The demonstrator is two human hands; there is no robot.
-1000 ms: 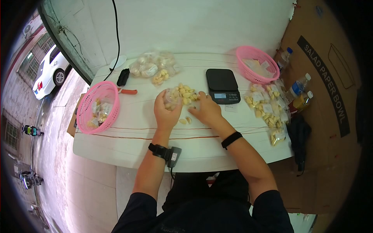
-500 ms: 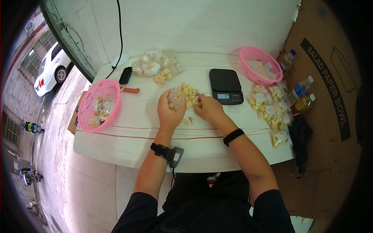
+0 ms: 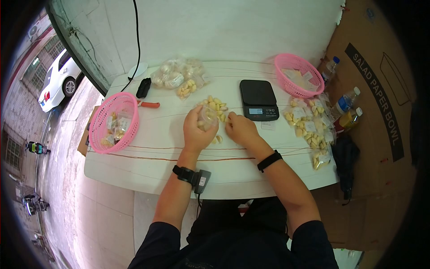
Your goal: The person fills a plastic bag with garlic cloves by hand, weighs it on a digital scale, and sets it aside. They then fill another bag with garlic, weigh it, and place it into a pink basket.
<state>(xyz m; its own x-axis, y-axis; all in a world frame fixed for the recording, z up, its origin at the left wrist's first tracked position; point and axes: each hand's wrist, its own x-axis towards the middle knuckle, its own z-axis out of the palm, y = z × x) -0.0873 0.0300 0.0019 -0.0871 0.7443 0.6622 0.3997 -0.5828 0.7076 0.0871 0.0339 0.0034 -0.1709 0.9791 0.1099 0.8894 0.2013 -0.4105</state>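
Observation:
My left hand (image 3: pixel 197 131) grips a small clear plastic bag (image 3: pixel 207 116) with peeled garlic cloves in it, held over the white table (image 3: pixel 152 161). My right hand (image 3: pixel 241 128) is close beside the bag, its fingertips pinched on a garlic clove at the edge of the loose pile of cloves (image 3: pixel 215 106). A couple of loose cloves (image 3: pixel 218 139) lie between my two hands.
A black digital scale (image 3: pixel 258 99) stands right of the pile. Pink baskets stand at the left (image 3: pixel 113 122) and far right (image 3: pixel 299 75). Filled bags of cloves (image 3: pixel 309 127) lie at the right edge, larger bags (image 3: pixel 178 76) at the back. Bottles (image 3: pixel 347 107) stand by cardboard.
My right hand drew back from the pile toward the bag. My left hand tilted the bag slightly toward the right hand.

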